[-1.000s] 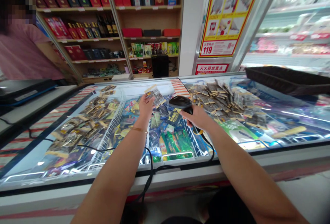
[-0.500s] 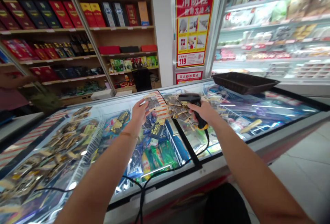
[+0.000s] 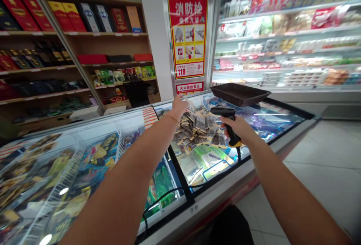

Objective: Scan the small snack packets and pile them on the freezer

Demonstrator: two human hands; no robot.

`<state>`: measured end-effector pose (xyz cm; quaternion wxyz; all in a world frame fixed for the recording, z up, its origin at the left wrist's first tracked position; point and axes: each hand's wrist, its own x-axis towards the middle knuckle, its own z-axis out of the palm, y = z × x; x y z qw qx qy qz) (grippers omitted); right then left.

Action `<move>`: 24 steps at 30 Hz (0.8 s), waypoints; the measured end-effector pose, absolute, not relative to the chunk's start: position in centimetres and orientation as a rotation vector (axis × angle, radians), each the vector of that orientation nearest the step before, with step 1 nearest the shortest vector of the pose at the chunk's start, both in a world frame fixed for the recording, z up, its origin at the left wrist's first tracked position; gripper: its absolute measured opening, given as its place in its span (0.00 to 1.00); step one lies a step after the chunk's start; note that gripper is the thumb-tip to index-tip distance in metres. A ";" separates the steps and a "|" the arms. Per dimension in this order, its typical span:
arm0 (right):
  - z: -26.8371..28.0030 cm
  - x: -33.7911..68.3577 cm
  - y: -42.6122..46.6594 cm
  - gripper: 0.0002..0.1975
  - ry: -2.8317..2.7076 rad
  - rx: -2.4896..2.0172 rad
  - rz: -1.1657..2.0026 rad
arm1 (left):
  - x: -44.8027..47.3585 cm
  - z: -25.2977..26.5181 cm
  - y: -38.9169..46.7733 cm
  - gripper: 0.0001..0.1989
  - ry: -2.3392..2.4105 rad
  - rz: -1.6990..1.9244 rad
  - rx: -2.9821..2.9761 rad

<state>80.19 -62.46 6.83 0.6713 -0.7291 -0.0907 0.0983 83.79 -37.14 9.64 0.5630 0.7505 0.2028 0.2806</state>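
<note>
My right hand (image 3: 235,126) is wrapped round the handle of a black barcode scanner (image 3: 225,112) with yellow trim at its base. The scanner's head points left, above the right side of a heap of small clear packets (image 3: 197,126) with tan edges, which lies on the freezer's glass top. At the far left edge of that heap is my left hand (image 3: 179,105), its fingers curled down by clear plastic. Its fingertips are partly hidden, so what they grip is unclear. A cable (image 3: 166,193) runs across the glass.
A dark brown tray (image 3: 239,93) stands on the far right of the chest freezer (image 3: 194,209). Under the glass are wire baskets and bagged goods. More packets (image 3: 17,177) lie at left. Beyond are a shelf of boxes (image 3: 70,13), a red poster (image 3: 188,36) and a lit refrigerated case (image 3: 282,49).
The view has turned right. My left hand has moved from over the striped strip, where it held a small packet, to the heap. My right hand still holds the scanner, now further from my left hand.
</note>
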 end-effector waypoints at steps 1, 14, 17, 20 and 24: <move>6.6 80.3 -62.3 0.12 -0.220 -1.638 0.238 | 84.1 9.6 -37.2 0.21 0.477 0.659 1.774; 7.5 74.7 -52.6 0.12 -0.426 -1.598 0.361 | 72.7 5.4 -25.3 0.10 0.612 0.832 1.856; 7.3 72.2 -49.0 0.12 -0.487 -1.562 0.406 | 66.9 2.7 -20.0 0.10 0.758 0.884 1.931; 6.6 69.7 -45.2 0.13 -0.563 -1.530 0.456 | 60.5 0.8 -15.4 0.11 0.926 0.942 1.987; 5.4 66.5 -40.8 0.15 -0.640 -1.462 0.507 | 52.1 -0.1 -10.8 0.15 1.209 0.883 2.252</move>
